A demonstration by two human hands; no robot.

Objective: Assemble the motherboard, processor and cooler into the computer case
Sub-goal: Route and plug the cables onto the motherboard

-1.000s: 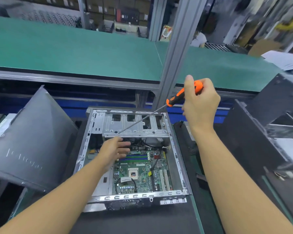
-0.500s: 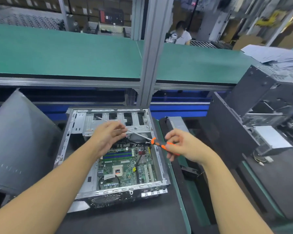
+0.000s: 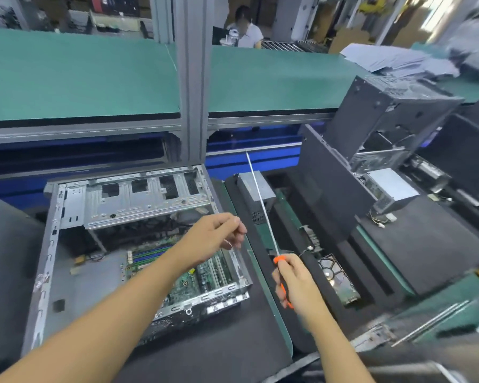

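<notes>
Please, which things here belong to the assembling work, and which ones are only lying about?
For the job: computer case, motherboard inside it, screwdriver held in the right hand.
Only lying about: power supply, papers, second case at the right.

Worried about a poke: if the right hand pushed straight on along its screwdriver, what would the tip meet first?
Likely the blue rail under the shelf, just past the screwdriver tip; depth is unclear.
</notes>
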